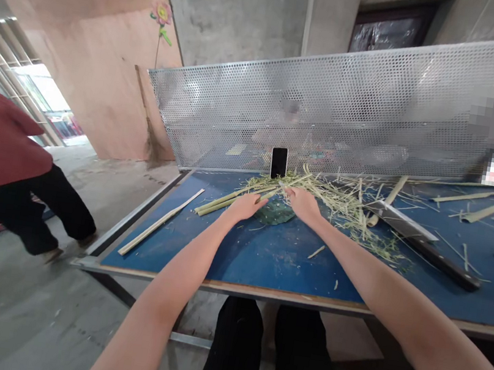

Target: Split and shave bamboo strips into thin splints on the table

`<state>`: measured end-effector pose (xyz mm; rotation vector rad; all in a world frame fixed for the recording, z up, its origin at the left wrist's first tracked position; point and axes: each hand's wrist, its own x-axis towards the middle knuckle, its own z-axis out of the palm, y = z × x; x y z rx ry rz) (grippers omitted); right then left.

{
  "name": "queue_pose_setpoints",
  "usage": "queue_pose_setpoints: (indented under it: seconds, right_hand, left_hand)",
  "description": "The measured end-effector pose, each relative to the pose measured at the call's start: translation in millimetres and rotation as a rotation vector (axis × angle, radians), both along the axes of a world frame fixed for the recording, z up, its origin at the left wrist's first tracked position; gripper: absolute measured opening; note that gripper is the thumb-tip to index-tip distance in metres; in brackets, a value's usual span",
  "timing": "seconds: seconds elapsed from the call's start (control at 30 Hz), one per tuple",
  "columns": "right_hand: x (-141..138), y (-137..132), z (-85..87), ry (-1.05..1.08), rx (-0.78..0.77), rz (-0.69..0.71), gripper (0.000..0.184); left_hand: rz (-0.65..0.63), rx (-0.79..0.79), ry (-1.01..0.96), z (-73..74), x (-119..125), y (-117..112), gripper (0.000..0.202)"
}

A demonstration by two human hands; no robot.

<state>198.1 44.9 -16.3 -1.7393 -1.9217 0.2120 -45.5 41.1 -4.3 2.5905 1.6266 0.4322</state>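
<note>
Blue table before you: pale strip (160, 222) at left, cleaver (422, 241) at right; your left hand (247, 206), curled closed around a stalk (268, 195); your right hand (303, 205), pinched on a small pale item (281, 186), identity unclear; stalks (216, 204) beside the left, seemingly left to do; beyond, heaped shavings (340, 201), apparently much done

A single wide, head-worn view faces forward and down: the wearer's legs (234, 356) are at the bottom edge, the hands (244, 205) mid-frame over the near bench (264, 258), a perforated screen (334, 99) beyond.
</note>
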Motion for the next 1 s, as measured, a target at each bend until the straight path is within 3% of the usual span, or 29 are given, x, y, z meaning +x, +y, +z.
queue_pose_setpoints:
  seconds: [0.1, 0.2, 0.33, 0.43, 0.63, 0.87, 1.0]
  right_hand:
    - [12.5, 4.0, -0.8, 0.005, 0.024, -0.015, 0.057]
    - [15.8, 2.7, -1.7, -0.004, 0.039, 0.058, 0.058]
    - [1.8, -7.2, 0.4, -0.047, -0.001, 0.195, 0.059]
    - [-8.8, -13.6, 3.7, -0.094, -0.031, 0.222, 0.058]
    - [-6.0, -6.5, 8.7, -0.181, -0.045, 0.138, 0.057]
    - [33.5, 11.7, 11.4, -0.062, -0.007, -0.124, 0.069]
    - [45.2, 9.9, 8.2, -0.024, 0.015, -0.157, 0.069]
  left_hand:
    - [0.012, -0.011, -0.017, 3.2, -1.0, -3.5, 0.056]
    - [0.018, -0.013, -0.05, 5.4, 0.6, -6.1, 0.057]
    - [0.001, 0.023, -0.043, 3.3, 5.4, -5.1, 0.055]
    - [-0.011, 0.028, -0.041, 1.9, 6.8, -3.8, 0.054]
    - [-0.016, -0.016, -0.061, 5.6, 6.7, -4.1, 0.057]
    - [0.0, -0.041, -0.038, 8.2, -2.7, -6.8, 0.055]
    - [0.022, -0.05, -0.032, 9.5, -5.5, -8.1, 0.054]
